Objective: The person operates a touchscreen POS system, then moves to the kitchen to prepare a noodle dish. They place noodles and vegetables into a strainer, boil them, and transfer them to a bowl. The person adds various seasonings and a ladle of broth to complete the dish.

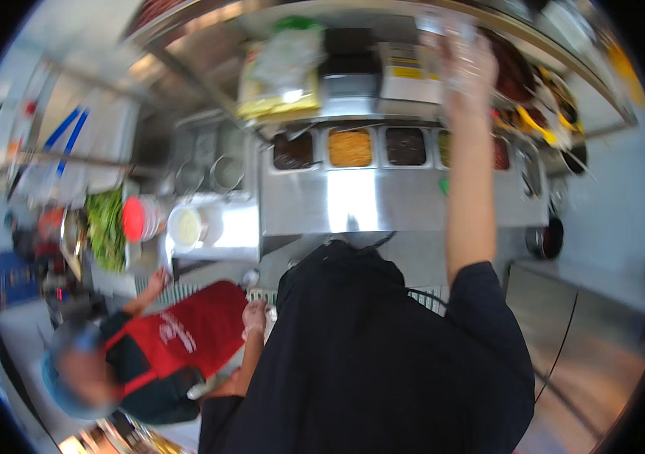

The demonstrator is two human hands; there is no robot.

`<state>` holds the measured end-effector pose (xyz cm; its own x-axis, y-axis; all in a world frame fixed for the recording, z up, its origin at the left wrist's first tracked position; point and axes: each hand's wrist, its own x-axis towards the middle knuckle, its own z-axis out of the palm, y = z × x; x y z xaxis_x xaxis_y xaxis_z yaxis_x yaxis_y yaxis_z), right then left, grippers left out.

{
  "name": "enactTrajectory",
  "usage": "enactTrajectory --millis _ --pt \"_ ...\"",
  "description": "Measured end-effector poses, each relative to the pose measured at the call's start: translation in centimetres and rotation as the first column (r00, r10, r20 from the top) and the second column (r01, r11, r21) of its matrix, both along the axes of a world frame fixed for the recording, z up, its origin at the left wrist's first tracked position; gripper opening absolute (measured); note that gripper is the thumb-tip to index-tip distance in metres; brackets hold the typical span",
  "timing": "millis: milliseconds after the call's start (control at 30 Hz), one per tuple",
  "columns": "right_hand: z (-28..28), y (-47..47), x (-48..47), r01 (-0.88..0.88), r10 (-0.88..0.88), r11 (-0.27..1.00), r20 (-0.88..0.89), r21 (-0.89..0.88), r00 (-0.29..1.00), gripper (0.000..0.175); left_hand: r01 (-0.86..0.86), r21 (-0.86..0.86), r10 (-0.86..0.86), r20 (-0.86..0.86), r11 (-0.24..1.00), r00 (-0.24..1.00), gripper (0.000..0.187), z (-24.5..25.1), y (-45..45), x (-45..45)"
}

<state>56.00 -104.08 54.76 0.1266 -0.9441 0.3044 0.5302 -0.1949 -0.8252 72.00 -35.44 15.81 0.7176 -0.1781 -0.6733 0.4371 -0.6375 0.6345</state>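
My right hand (467, 62), in a clear plastic glove, reaches up to the shelf above the counter. It is beside a white box with a yellow label (410, 74); blur hides its fingers and whether it grips the pale item at its tips. My left hand (254, 318), also gloved, is low at my left side, by a small white thing that I cannot make out. Before me is a steel counter (305, 198) with inset pans: dark food (293, 152), shredded orange food (349, 147), and another dark food (406, 146). My right forearm partly covers the pans further right.
A co-worker in a red apron (203, 329) stands close on my left. Beyond are a white tub (186, 227), a red-lidded container (134, 218) and leafy greens (105, 227). Yellow packs (280, 102) lie on the shelf. A pot (546, 238) is at the counter's right.
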Motion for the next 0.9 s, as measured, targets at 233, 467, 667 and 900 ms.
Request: enactTrajectory --millis 233,467,667,900 --pt "-0.9 2.2 -0.1 -0.166 0.169 0.969 -0.003 0.184 0.986 0.058 -0.085 0.065 0.08 0.072 0.994 0.994 0.024 -1.5 0.7 -2.4" --pt "0.4 13.4 2.5 -0.515 0.462 0.857 -0.471 0.019 0.751 0.046 -0.253 0.092 0.253 0.014 0.963 0.967 0.02 -2.6 1.1 -6.2" --pt "9.0 19.1 4.9 -0.705 0.592 0.258 -0.468 -0.661 0.656 0.068 -0.253 0.076 0.251 0.034 0.965 0.967 0.019 -2.8 2.6 -7.0" --pt "12.6 21.6 8.5 -0.611 0.657 0.01 -0.456 -0.791 0.601 0.064 -0.203 0.102 0.183 0.179 0.974 0.967 0.019 -2.2 2.6 -5.9"
